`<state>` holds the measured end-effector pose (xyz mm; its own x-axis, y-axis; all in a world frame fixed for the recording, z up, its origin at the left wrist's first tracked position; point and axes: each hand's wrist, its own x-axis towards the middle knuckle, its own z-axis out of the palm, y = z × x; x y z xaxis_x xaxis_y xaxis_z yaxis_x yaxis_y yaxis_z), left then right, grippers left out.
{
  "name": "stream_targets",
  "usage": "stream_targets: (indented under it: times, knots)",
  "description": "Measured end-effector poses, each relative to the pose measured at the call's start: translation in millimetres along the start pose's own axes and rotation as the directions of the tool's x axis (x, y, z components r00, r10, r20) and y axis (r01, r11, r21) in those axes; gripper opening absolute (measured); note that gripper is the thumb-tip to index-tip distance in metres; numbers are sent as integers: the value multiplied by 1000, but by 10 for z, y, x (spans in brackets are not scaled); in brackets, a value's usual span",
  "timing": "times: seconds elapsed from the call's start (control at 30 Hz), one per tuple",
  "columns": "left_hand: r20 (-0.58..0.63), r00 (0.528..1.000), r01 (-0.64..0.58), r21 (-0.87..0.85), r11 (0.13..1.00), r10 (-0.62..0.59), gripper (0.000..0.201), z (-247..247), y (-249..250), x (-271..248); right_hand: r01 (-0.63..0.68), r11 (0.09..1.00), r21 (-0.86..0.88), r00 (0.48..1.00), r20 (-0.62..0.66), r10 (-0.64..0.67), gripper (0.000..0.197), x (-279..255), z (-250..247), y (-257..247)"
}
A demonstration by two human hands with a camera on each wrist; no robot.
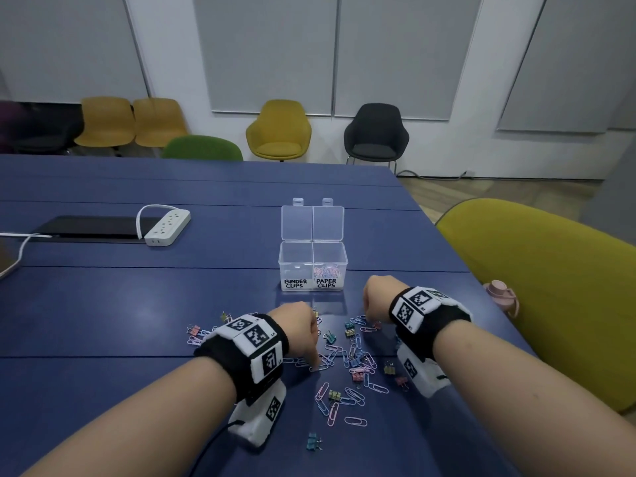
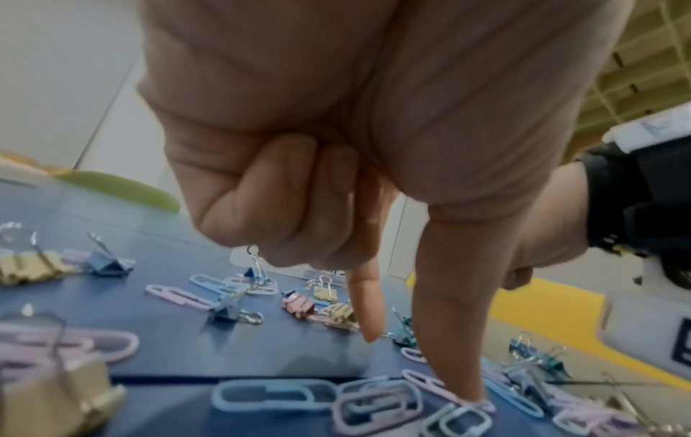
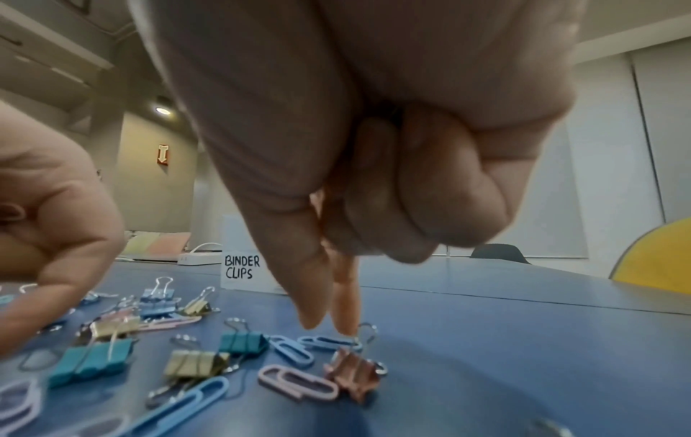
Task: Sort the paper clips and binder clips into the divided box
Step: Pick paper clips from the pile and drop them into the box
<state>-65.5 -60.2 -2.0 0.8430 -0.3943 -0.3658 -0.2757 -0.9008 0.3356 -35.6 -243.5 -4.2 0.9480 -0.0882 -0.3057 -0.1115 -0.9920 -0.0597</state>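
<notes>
The clear divided box (image 1: 312, 266) stands open on the blue table; its right "PAPER CLIPS" cell holds pastel clips and its left "BINDER CLIPS" cell looks empty. Loose paper clips (image 1: 354, 394) and binder clips (image 1: 349, 330) lie scattered in front of it. My left hand (image 1: 311, 356) (image 2: 422, 372) reaches down into the pile: the thumb (image 2: 467, 390) presses a pale paper clip (image 2: 482, 406), the index finger is straight and apart, and the others are curled. My right hand (image 1: 373, 304) (image 3: 329, 328) points thumb and index down close together, the index touching a blue paper clip (image 3: 329, 343) beside a pink binder clip (image 3: 353, 374).
A white power strip (image 1: 167, 223) and a black panel (image 1: 93, 225) lie at the far left. A yellow-green chair (image 1: 550, 287) stands at the table's right edge, with a pink object (image 1: 500, 294) beside it. More chairs line the back wall.
</notes>
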Motion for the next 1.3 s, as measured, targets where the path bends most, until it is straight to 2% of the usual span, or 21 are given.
stream_targets:
  times: [0.2, 0.4, 0.5, 0.63, 0.73, 0.77, 0.83, 0.93, 0.97, 1.0, 1.07, 1.13, 1.17, 1.2, 1.23, 1.27, 1.3]
  knots:
    - [10, 1000, 3, 106, 994, -4, 27, 68, 3, 64, 25, 998, -62, 1000, 12, -24, 27, -19, 22, -94]
    - [39, 999, -14, 123, 992, 9, 19, 88, 3, 117, 42, 997, -65, 999, -8, -42, 18, -51, 67, -164]
    - [54, 998, -27, 176, 984, 18, 12, 78, 31, 107, 49, 996, -74, 999, 5, -49, 4, -98, 48, -166]
    - [50, 999, -24, 230, 973, 12, 23, 110, 42, 68, 40, 994, -101, 999, 8, -39, 23, -157, 84, -173]
    - [40, 999, -27, 131, 991, 22, 10, 96, -2, 15, 71, 987, -144, 997, -3, -73, 12, -222, 108, -189]
    - [32, 999, -32, 76, 997, 29, 8, 73, -26, -14, 84, 985, -148, 996, -4, -86, 16, -241, 122, -190]
    - [12, 999, -42, -49, 998, 43, 10, 15, -105, -65, 90, 984, -151, 996, -13, -93, 22, -278, 142, -174]
    - [-12, 1000, -21, -284, 959, 18, 13, -79, -260, -131, 84, 984, -154, 996, -10, -86, 18, -349, 145, -157]
    - [-15, 1000, -5, -425, 905, -1, 13, -90, -297, -167, 78, 985, -152, 997, -14, -81, 14, -370, 142, -151]
    - [-7, 1000, 13, -609, 793, -21, 15, -92, -326, -202, 68, 989, -134, 997, -19, -72, 16, -395, 134, -142]
    - [36, 998, 51, -911, 410, -44, 20, -93, -367, -266, 43, 998, -51, 998, -37, -45, 32, -423, 117, -89]
    - [93, 995, 95, -994, 60, -39, 20, -104, -423, -327, 45, 994, 102, 998, -48, -41, 35, -481, 76, 1]
    - [120, 992, 118, -991, -61, -27, 19, -113, -450, -359, 52, 973, 223, 998, -51, -42, 31, -510, 72, 58]
    - [140, 990, 135, -979, -154, -17, 18, -110, -498, -374, 54, 920, 388, 998, -43, -40, 23, -549, 75, 117]
    - [151, 988, 143, -964, -226, -15, 17, -107, -543, -395, 45, 810, 585, 999, -23, -39, 18, -592, 96, 171]
    - [152, 988, 141, -948, -286, -19, 15, -98, -588, -413, 27, 631, 776, 999, 1, -44, 17, -638, 128, 212]
    - [147, 989, 130, -929, -346, -22, 13, -86, -625, -436, 2, 406, 914, 998, 25, -61, 20, -680, 163, 243]
